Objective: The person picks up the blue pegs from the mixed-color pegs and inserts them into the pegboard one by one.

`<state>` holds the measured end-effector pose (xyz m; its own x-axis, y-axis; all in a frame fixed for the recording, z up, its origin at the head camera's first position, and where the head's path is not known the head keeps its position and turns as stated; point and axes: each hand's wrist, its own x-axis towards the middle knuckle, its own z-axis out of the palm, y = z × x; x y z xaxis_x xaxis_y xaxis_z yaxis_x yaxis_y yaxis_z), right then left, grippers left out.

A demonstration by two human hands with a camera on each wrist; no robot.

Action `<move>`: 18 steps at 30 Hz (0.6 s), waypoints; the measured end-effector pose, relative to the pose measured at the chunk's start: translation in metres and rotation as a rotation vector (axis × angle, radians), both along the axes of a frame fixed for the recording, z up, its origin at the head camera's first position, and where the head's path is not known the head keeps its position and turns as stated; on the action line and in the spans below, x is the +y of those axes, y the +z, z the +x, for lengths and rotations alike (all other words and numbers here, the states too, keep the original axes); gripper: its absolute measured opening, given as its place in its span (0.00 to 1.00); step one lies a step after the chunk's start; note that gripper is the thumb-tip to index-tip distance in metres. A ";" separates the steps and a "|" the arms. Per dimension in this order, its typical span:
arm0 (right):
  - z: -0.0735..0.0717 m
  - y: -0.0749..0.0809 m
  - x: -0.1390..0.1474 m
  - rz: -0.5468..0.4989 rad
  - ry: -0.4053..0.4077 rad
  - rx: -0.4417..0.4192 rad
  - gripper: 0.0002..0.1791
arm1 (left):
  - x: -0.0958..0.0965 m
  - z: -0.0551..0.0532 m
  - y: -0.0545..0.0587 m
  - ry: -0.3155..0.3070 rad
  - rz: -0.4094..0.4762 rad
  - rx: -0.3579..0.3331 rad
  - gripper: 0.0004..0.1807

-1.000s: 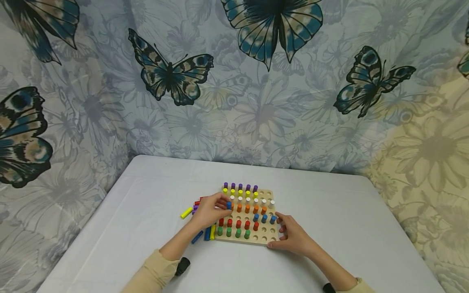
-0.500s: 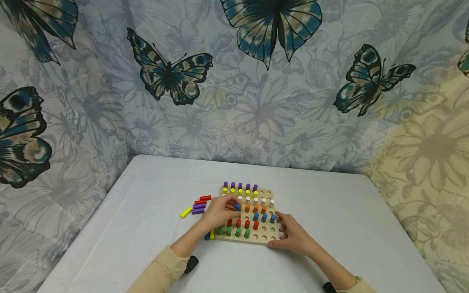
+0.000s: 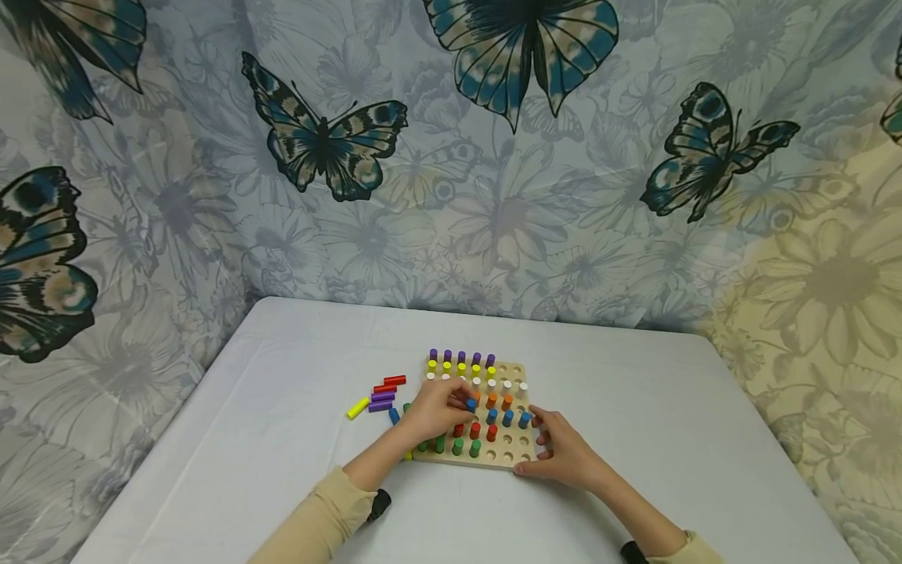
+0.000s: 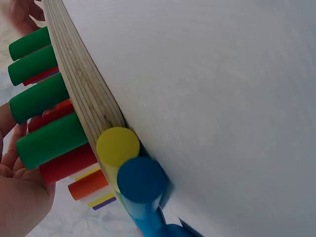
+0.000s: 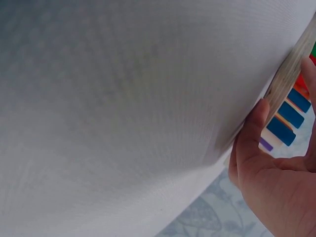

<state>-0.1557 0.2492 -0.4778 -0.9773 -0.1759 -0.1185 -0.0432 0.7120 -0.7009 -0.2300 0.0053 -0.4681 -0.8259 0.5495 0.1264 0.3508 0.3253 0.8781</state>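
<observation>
Blue peg [image 3: 471, 405] sits pinched in the fingers of the left hand [image 3: 433, 410] over the pegboard [image 3: 517, 450], beside three upright blue pegs [image 3: 508, 420], while the right hand [image 3: 561, 452], fingers loosely spread from thumb, touches the pegboard's right edge.

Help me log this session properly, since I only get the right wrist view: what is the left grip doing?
Observer: The left grip pinches a blue peg over the pegboard.
Operator: Are any pegs lying loose?
Observer: Yes, two red pegs lie on the table, to the left of the pegboard.
Operator: And how full is the green row?
Observer: Four green pegs stand along the near edge; the three holes to their right are bare.
</observation>
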 end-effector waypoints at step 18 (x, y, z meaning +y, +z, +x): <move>0.000 0.000 0.000 -0.008 0.006 0.012 0.55 | 0.009 0.000 -0.004 -0.008 -0.063 0.035 0.09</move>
<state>-0.1561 0.2491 -0.4775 -0.9776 -0.1822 -0.1056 -0.0554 0.7061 -0.7059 -0.2300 0.0147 -0.4720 -0.8171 0.5638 0.1202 0.3840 0.3770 0.8429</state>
